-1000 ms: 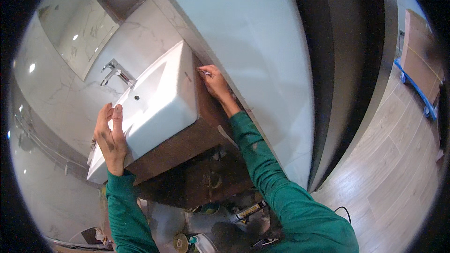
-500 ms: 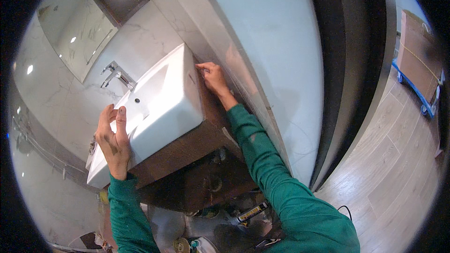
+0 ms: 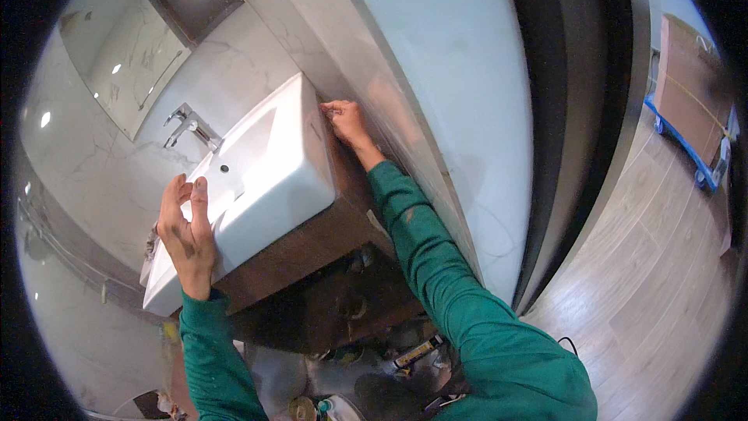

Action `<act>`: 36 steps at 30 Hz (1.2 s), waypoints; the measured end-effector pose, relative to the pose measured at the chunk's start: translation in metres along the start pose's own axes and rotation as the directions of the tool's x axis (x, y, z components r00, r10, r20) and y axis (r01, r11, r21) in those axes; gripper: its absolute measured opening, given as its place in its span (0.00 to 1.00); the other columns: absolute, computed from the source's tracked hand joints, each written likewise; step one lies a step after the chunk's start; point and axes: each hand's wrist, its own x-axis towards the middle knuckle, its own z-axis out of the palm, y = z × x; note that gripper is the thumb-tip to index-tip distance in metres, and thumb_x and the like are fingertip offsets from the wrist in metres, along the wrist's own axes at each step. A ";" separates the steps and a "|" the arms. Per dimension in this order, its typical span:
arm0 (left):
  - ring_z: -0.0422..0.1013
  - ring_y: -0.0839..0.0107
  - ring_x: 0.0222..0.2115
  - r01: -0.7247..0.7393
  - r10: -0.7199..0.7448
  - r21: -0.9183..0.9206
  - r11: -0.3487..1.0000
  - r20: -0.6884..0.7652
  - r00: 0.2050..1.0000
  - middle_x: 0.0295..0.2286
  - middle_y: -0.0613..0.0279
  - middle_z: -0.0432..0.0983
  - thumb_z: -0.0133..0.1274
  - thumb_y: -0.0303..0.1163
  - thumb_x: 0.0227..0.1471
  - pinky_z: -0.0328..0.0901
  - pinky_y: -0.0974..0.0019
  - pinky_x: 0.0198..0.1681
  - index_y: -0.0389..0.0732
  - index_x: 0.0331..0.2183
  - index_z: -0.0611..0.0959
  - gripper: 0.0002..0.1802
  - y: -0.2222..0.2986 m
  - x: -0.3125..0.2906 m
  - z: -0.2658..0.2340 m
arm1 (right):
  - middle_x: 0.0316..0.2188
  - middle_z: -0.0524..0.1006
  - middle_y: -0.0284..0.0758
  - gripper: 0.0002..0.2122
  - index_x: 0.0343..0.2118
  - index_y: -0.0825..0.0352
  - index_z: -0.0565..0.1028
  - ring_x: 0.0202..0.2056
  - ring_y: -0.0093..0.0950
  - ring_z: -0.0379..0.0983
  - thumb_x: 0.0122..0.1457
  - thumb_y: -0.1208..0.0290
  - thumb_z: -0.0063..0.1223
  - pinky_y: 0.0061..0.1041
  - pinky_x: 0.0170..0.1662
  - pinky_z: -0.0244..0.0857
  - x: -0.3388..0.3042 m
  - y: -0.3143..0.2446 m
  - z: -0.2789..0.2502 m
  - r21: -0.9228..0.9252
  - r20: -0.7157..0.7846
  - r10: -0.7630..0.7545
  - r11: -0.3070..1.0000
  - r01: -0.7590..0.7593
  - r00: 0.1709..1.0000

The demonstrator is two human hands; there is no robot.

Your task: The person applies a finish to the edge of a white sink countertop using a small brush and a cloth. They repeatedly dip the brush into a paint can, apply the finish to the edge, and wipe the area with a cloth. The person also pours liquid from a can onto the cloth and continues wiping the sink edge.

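Observation:
A white rectangular washbasin point(image 3: 273, 187) with a chrome tap point(image 3: 193, 128) sits on a brown wood-look vanity cabinet point(image 3: 312, 245). My left hand point(image 3: 187, 226) is raised over the basin's front edge, fingers bent but apart from the thumb, with nothing in it. Dark smudges mark its back. My right hand point(image 3: 347, 123) reaches into the narrow gap between the basin's right side and the wall. Its fingers are closed together at the basin's far right edge; whatever they may hold is too small to make out.
Below the cabinet, a sealant cartridge point(image 3: 418, 352), a tin point(image 3: 302, 408) and a white bottle with a green cap point(image 3: 335, 407) lie among clutter. A light-blue panel point(image 3: 444, 70) stands at my right. Farther right, a cardboard-covered load rests on a blue dolly point(image 3: 686, 148).
My right hand has shifted slightly farther along the basin's right side. The left hand keeps its pose, and the whole view has moved a little.

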 end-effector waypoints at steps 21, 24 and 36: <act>0.77 0.52 0.40 -0.054 0.054 0.018 0.998 0.019 0.998 0.36 0.38 0.80 0.53 0.49 0.59 0.68 0.53 0.46 0.26 0.45 0.79 0.30 -0.020 0.001 0.004 | 0.41 0.81 0.40 0.12 0.40 0.70 0.81 0.42 0.31 0.76 0.55 0.82 0.48 0.28 0.47 0.69 -0.097 -0.064 -0.034 -0.318 0.074 -0.058 0.945 0.078 0.996; 0.77 0.51 0.40 -0.035 0.035 0.000 0.999 0.031 0.999 0.36 0.38 0.80 0.53 0.48 0.59 0.68 0.54 0.46 0.26 0.45 0.79 0.30 -0.015 0.002 0.002 | 0.41 0.79 0.37 0.09 0.41 0.69 0.80 0.42 0.31 0.75 0.62 0.77 0.48 0.27 0.48 0.68 -0.124 -0.091 -0.033 -0.174 -0.016 -0.058 0.983 0.055 0.998; 0.77 0.52 0.39 -0.094 0.094 -0.011 0.996 0.016 0.995 0.37 0.38 0.80 0.54 0.47 0.58 0.68 0.55 0.45 0.25 0.46 0.78 0.30 -0.018 -0.001 0.002 | 0.50 0.76 0.39 0.13 0.49 0.70 0.77 0.53 0.33 0.71 0.65 0.72 0.48 0.29 0.58 0.62 -0.141 -0.121 -0.036 -0.184 0.079 -0.029 0.982 0.043 0.996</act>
